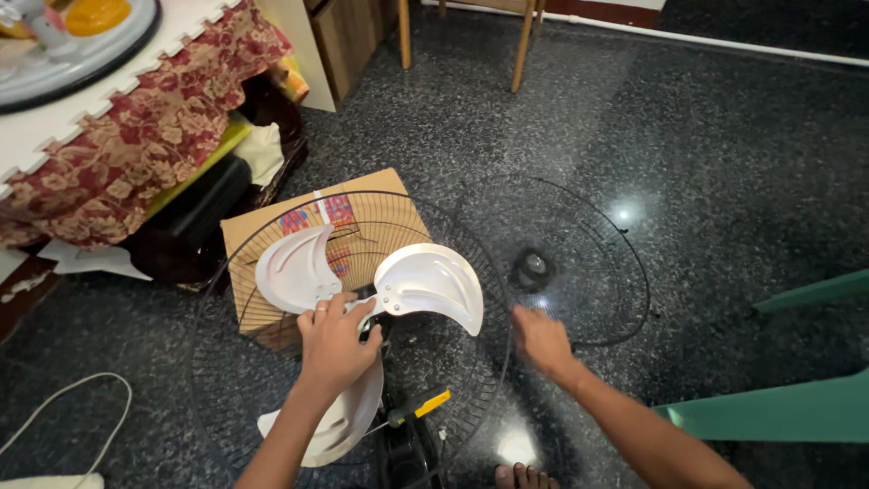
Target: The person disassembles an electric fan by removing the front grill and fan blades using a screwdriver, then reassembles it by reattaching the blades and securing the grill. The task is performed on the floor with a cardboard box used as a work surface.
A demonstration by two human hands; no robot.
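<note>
Down on the dark floor, the left hand point(333, 349) grips the hub of white fan blades point(380, 299) inside a wire guard point(226, 380). At three o'clock, the right hand point(540, 340) hovers loosely curled, holding nothing, by a second guard point(625, 272) lying flat.

Left hand point(333, 342): bare, with a thin ring on one finger.
Right hand point(540, 340): bare, a bit blurry, no ring that I can see.
Arms: no sleeves showing.
Foot point(523, 475): bare toes, no shoe.
</note>
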